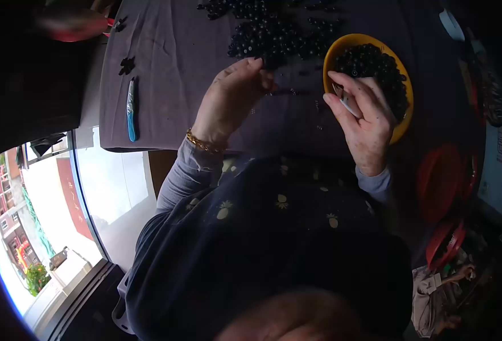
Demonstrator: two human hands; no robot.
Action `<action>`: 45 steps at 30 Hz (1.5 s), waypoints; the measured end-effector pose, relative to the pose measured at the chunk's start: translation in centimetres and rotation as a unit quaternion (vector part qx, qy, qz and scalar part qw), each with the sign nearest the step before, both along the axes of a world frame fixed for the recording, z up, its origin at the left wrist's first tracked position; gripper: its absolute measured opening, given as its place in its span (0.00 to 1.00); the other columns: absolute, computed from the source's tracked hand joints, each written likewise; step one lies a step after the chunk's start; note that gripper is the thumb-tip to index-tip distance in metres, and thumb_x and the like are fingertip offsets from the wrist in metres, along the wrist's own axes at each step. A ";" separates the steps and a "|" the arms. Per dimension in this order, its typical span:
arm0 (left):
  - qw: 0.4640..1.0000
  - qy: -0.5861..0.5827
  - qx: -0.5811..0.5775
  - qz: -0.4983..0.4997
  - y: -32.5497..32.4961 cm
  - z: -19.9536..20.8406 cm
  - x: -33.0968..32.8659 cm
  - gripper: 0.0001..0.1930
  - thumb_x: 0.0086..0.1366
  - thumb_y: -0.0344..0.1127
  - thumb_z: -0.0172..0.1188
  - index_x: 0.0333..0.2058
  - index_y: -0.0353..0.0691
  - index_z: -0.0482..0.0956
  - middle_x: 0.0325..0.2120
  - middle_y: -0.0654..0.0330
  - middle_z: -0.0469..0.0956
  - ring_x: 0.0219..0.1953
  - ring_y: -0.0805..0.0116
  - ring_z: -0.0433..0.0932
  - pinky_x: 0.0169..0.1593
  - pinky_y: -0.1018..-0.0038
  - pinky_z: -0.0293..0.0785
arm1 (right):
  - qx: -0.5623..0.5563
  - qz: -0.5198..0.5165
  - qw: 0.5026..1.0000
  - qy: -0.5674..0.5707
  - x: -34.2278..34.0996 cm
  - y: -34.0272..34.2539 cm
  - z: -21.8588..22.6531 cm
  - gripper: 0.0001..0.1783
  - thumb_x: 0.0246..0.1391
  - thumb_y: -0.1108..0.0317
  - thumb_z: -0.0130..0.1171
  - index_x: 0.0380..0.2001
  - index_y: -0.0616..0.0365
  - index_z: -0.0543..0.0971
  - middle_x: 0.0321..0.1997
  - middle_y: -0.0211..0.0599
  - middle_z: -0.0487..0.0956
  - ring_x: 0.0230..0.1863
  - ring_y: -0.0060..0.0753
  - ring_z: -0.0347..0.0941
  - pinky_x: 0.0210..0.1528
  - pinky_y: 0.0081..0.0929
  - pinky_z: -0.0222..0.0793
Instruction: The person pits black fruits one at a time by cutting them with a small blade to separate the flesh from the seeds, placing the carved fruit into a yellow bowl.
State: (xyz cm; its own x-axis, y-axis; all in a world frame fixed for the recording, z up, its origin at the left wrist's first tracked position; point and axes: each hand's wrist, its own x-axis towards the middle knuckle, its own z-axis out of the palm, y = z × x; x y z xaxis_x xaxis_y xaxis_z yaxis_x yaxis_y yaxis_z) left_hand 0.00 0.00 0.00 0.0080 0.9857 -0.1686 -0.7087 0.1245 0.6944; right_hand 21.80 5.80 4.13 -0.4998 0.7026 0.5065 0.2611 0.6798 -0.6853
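Observation:
My left hand [234, 94] is over the cloth at the near edge of a heap of small dark shiny round pieces [276, 37], which look like beads or berries. Its fingers are curled together; whatever they pinch is too dark to make out. A gold chain bracelet [204, 143] circles that wrist. My right hand [367, 116] is closed around a small tool with a white handle [350, 105], held over the near left rim of a yellow bowl [407, 116]. Similar dark round pieces [370, 65] fill much of the bowl.
A purplish-grey cloth [165, 74] covers the table. On its left lie a blue-handled slim tool [131, 111] and small dark clumps [127, 65]. Tiny pale bits [319, 128] dot the cloth between my hands. Red basins [439, 182] stand at the right, below the table.

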 end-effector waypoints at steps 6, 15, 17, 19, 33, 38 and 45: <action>0.989 -0.137 -0.028 -0.051 -0.3 3.9 4.6 0.09 0.66 0.39 0.53 0.38 0.41 0.76 0.33 0.64 0.78 0.38 0.73 0.75 0.50 0.71 0.68 | 0.089 0.048 0.995 0.022 -2.9 0.8 1.8 0.23 0.36 0.77 0.70 0.41 0.56 0.79 0.38 0.33 0.72 0.36 0.26 0.75 0.35 0.19 0.78; 0.995 -0.064 0.027 -0.066 -0.3 4.1 5.8 0.14 0.69 0.41 0.45 0.46 0.38 0.71 0.38 0.63 0.74 0.41 0.75 0.72 0.49 0.75 0.68 | 0.035 0.045 0.998 0.030 -2.1 0.6 1.9 0.18 0.38 0.77 0.69 0.38 0.56 0.80 0.36 0.32 0.73 0.34 0.24 0.75 0.33 0.17 0.77; 0.998 -0.010 0.045 -0.031 -0.2 4.2 6.0 0.15 0.70 0.41 0.44 0.46 0.37 0.70 0.36 0.64 0.73 0.40 0.75 0.71 0.49 0.75 0.68 | 0.048 0.045 0.998 0.023 -2.1 0.8 2.4 0.17 0.39 0.77 0.69 0.37 0.57 0.81 0.36 0.32 0.73 0.34 0.24 0.75 0.33 0.17 0.77; 0.998 -0.004 0.057 -0.040 -0.1 4.6 5.9 0.15 0.70 0.41 0.44 0.46 0.37 0.70 0.36 0.64 0.73 0.40 0.75 0.71 0.48 0.76 0.68 | 0.062 0.043 0.997 0.016 -2.1 0.9 2.5 0.17 0.39 0.77 0.68 0.37 0.57 0.81 0.36 0.31 0.73 0.34 0.23 0.75 0.33 0.17 0.77; 0.988 -0.069 0.139 0.007 1.2 2.9 6.1 0.12 0.71 0.39 0.40 0.40 0.39 0.68 0.29 0.64 0.68 0.33 0.74 0.67 0.43 0.73 0.68 | 0.111 0.017 0.993 -0.045 -1.0 -0.2 2.8 0.16 0.53 0.73 0.58 0.47 0.62 0.77 0.34 0.33 0.72 0.30 0.22 0.74 0.30 0.16 0.74; 0.994 -0.056 0.097 0.011 0.9 4.3 6.5 0.12 0.71 0.40 0.40 0.38 0.38 0.69 0.29 0.64 0.68 0.33 0.74 0.68 0.42 0.75 0.68 | 0.137 -0.002 0.986 -0.096 -0.7 -0.1 3.1 0.18 0.51 0.78 0.59 0.47 0.61 0.77 0.31 0.32 0.73 0.26 0.20 0.75 0.29 0.14 0.75; 0.990 -0.059 0.125 -0.004 0.9 4.5 6.7 0.12 0.71 0.40 0.39 0.38 0.39 0.69 0.29 0.64 0.67 0.33 0.75 0.68 0.41 0.75 0.68 | 0.122 -0.020 0.990 -0.069 -0.8 -0.2 3.6 0.18 0.45 0.67 0.66 0.41 0.61 0.79 0.26 0.28 0.71 0.26 0.21 0.71 0.26 0.15 0.71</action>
State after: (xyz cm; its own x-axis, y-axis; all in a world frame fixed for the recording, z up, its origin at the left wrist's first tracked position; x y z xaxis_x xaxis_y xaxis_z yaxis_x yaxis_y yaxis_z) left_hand 6.74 0.91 4.46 0.0214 0.9963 0.0831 -0.7859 -0.0346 0.6174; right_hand 20.99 5.58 7.75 -0.5512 0.5881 0.5919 0.3710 0.8081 -0.4576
